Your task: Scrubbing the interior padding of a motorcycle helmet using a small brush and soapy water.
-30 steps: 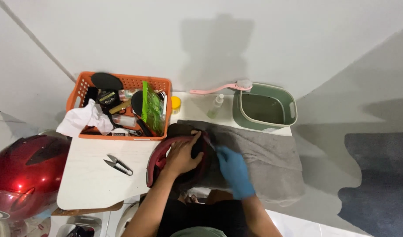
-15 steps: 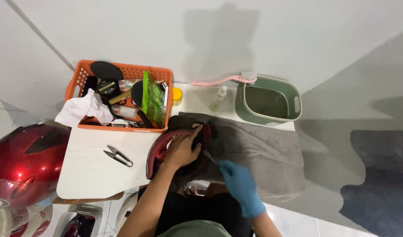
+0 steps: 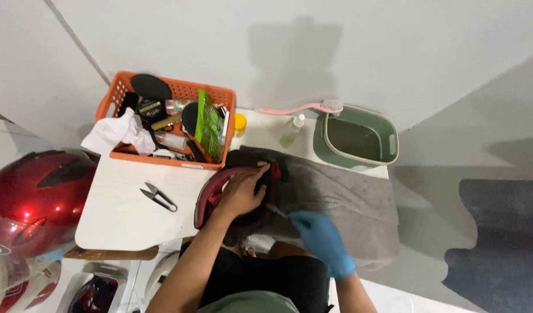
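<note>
Two hands work: left hand (image 3: pixel 241 195) hides the red-black pad (image 3: pixel 211 194); gloved right hand (image 3: pixel 320 236) pinches a small, unclear tool (image 3: pixel 277 211).

An orange plastic basket (image 3: pixel 119 99) crammed with small tools, a green packet and a crumpled white cloth sits at ten o'clock on the white table (image 3: pixel 118 217). Small black thread snips (image 3: pixel 158 197) lie at nine o'clock, on the bare tabletop. At two o'clock stands a green rectangular plastic basin (image 3: pixel 390 141), a pink long-handled brush (image 3: pixel 301 108) resting across its rim, with a small clear spray bottle (image 3: pixel 292 131) just beside it. A glossy red helmet (image 3: pixel 31 194) sits beyond the table's edge at nine o'clock.
</note>
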